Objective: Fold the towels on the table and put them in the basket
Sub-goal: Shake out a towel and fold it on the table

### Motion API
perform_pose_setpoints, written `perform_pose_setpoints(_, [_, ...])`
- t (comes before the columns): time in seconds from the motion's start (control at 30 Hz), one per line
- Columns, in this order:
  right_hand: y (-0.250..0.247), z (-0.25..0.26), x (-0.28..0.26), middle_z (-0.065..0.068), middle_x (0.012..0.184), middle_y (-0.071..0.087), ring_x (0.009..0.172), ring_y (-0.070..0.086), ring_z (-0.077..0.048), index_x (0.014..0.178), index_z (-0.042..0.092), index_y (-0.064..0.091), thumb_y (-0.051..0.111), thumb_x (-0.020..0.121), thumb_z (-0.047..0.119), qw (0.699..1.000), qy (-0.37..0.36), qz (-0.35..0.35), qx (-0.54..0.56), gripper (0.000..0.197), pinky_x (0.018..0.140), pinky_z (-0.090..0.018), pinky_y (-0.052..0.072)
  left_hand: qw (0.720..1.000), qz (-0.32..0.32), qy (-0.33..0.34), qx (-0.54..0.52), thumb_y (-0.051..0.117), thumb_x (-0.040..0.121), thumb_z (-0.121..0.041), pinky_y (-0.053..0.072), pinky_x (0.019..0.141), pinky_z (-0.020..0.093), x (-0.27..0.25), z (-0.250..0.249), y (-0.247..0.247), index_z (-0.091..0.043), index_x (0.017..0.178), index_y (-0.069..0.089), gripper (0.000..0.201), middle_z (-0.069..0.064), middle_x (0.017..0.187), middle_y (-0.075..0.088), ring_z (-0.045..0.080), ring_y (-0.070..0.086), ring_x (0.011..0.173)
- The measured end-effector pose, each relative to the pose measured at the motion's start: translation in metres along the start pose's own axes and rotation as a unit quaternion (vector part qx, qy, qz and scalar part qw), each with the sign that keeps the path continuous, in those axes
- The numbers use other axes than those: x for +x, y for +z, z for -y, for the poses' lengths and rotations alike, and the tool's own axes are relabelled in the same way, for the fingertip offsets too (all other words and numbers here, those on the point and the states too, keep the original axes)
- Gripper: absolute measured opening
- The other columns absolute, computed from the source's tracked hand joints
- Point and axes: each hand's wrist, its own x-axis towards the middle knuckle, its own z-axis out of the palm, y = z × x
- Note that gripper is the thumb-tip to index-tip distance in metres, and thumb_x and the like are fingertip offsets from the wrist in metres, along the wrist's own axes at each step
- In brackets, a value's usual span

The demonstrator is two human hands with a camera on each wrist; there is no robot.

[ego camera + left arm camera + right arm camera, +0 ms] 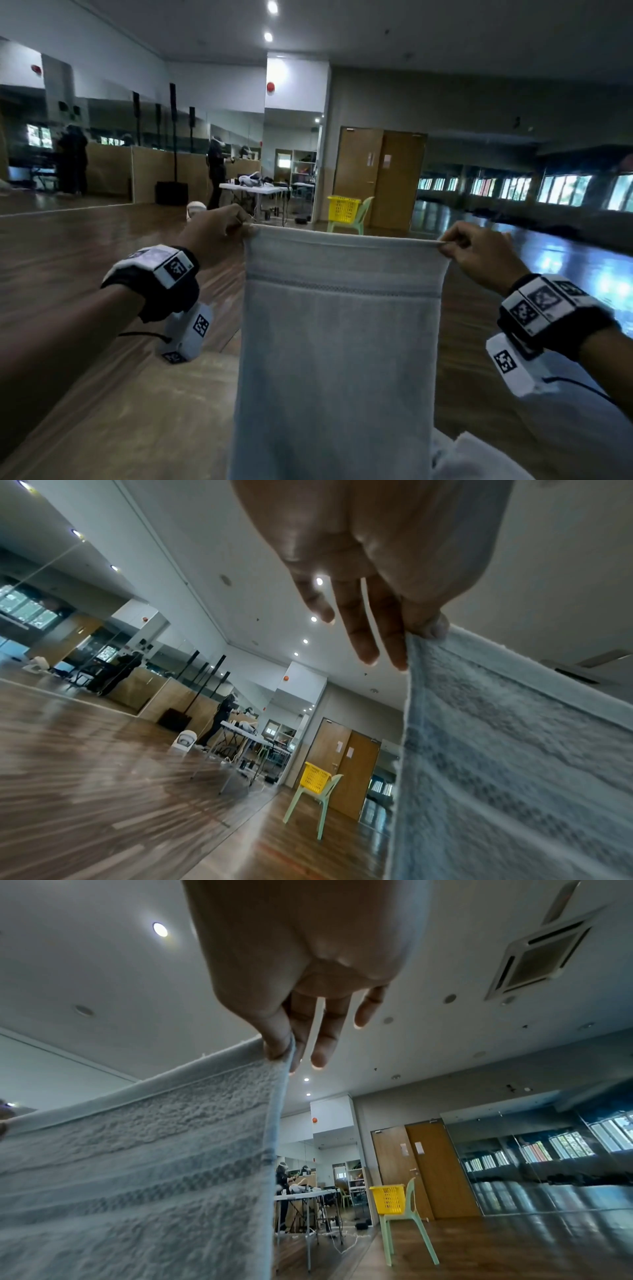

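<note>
We hold the pale blue towel (337, 342) up in the air by its top corners, left hand (219, 233) and right hand (479, 250) each pinching one in its grip, so it hangs flat above the surface (137, 411), ready to fold.

towel (339, 359): pale grey-blue, darker woven stripe | basket (343, 208): yellow | chair (363, 219): mint green
</note>
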Motion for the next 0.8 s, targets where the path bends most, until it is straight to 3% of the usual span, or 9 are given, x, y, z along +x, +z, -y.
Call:
perform_pose_setpoints(0.1, [0.025,-0.004,-0.012,0.004,0.076,0.060,0.083,0.059,-0.021,0.081,0.017,0.063,0.065,0.085,0.011,1.000,-0.004,0.009,0.024,0.007,0.088,-0.022,0.031,0.999,0.003,-0.024,0.030,0.059,0.086,-0.033,0.040,0.055,0.031,-0.016,0.012,0.025,-0.012,0.082,0.056,0.022,0.010,0.071,0.061,0.028,0.055,0.065])
perform_pose_setpoints(0.13, [0.036,-0.009,-0.018,0.005,0.077,0.061,0.082,0.059,-0.021,0.081,0.019,0.063,0.064,0.085,0.010,0.999,0.002,0.026,0.030,0.010,0.084,-0.017,0.033,0.999,0.009,-0.029,0.028,0.059,0.086,-0.033,0.038,0.052,0.028,-0.026,0.016,0.034,-0.014,0.081,0.056,0.020,0.006,0.069,0.059,0.026,0.052,0.062])
perform_pose_setpoints(0.23, [0.071,-0.035,-0.047,0.021,0.076,0.061,0.083,0.062,-0.016,0.072,0.035,0.056,0.064,0.083,0.017,0.996,0.012,0.085,0.016,0.022,0.090,-0.047,0.044,0.998,0.051,-0.019,0.011,0.053,0.081,-0.041,0.042,0.055,0.031,-0.064,0.034,0.063,-0.015,0.078,0.056,0.026,0.005,0.067,0.059,0.025,0.055,0.061])
perform_pose_setpoints(0.27, [0.083,-0.043,-0.062,0.020,0.076,0.062,0.082,0.062,-0.015,0.070,0.037,0.055,0.064,0.083,0.017,0.993,0.015,0.115,0.009,0.025,0.089,-0.049,0.045,0.997,0.077,-0.017,0.004,0.054,0.081,-0.037,0.041,0.057,0.030,-0.080,0.039,0.073,-0.010,0.079,0.059,0.027,0.005,0.069,0.061,0.024,0.056,0.063])
perform_pose_setpoints(0.37, [0.115,-0.056,-0.117,0.009,0.079,0.068,0.080,0.065,-0.013,0.070,0.039,0.055,0.065,0.081,0.012,0.971,0.012,0.239,0.005,0.031,0.077,-0.029,0.049,0.978,0.206,-0.018,0.013,0.062,0.086,-0.028,0.041,0.060,0.026,-0.137,0.050,0.100,-0.014,0.083,0.063,0.015,-0.003,0.077,0.063,0.019,0.061,0.071])
perform_pose_setpoints(0.47, [0.146,-0.066,-0.174,0.007,0.085,0.070,0.084,0.066,-0.010,0.082,0.030,0.068,0.064,0.081,0.016,0.927,-0.003,0.373,-0.032,0.014,0.068,-0.013,0.040,0.926,0.374,-0.031,0.042,0.061,0.088,-0.029,0.046,0.068,0.023,-0.195,0.059,0.125,-0.022,0.088,0.063,0.007,-0.006,0.087,0.066,0.013,0.061,0.079])
perform_pose_setpoints(0.57, [0.174,-0.079,-0.220,0.012,0.089,0.069,0.086,0.062,-0.002,0.091,0.029,0.071,0.063,0.082,0.028,0.883,0.004,0.465,-0.060,0.011,0.077,-0.019,0.041,0.876,0.477,-0.050,0.045,0.063,0.086,-0.034,0.050,0.075,0.023,-0.238,0.065,0.146,-0.024,0.091,0.068,0.012,-0.008,0.091,0.069,0.007,0.061,0.080])
perform_pose_setpoints(0.67, [0.199,-0.085,-0.250,0.014,0.093,0.069,0.088,0.059,0.002,0.087,0.036,0.070,0.064,0.082,0.033,0.851,-0.016,0.521,-0.064,0.009,0.079,-0.020,0.038,0.850,0.522,-0.049,0.058,0.064,0.084,-0.039,0.050,0.078,0.024,-0.268,0.067,0.166,-0.029,0.093,0.070,0.015,-0.009,0.095,0.070,0.010,0.064,0.087])
perform_pose_setpoints(0.8, [0.220,-0.092,-0.259,0.015,0.097,0.069,0.098,0.061,-0.004,0.088,0.034,0.072,0.061,0.080,0.032,0.866,-0.025,0.491,-0.096,0.014,0.089,-0.033,0.041,0.847,0.512,-0.012,0.139,0.058,0.086,-0.042,0.040,0.088,0.028,-0.278,0.066,0.187,-0.036,0.103,0.066,0.020,-0.012,0.108,0.066,0.013,0.060,0.102])
